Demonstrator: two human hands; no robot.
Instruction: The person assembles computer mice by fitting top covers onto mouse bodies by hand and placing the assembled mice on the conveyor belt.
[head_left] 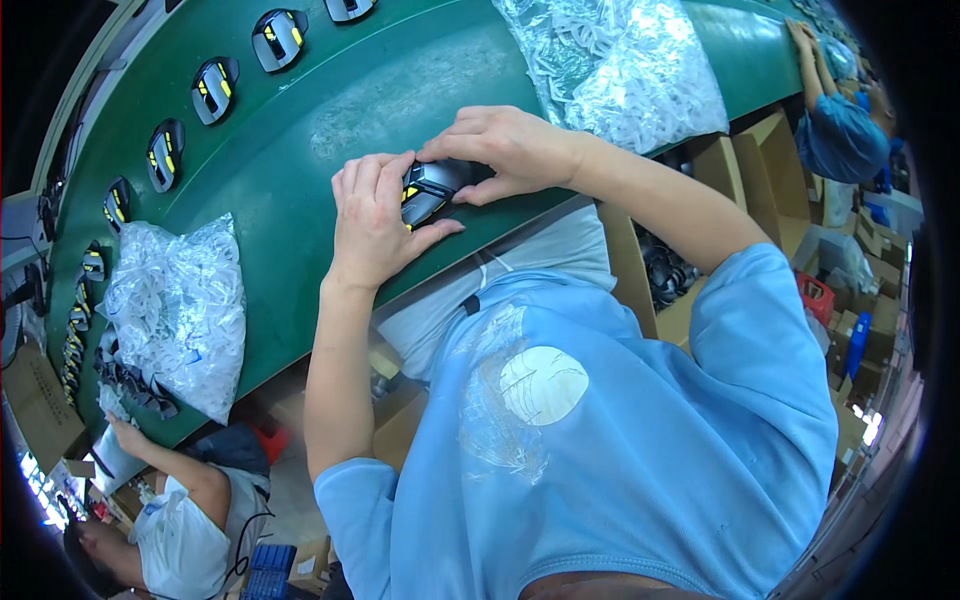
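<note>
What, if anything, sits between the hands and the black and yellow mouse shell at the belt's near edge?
Nothing visible does. The left hand and right hand both rest directly on the mouse shell, fingers wrapped over its two ends. The plastic bag of white parts lies beyond the right hand, apart from it.

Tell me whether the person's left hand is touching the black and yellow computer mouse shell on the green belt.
Touching. The head view shows the left hand lying over the black and yellow mouse shell, thumb pressed under it.
</note>
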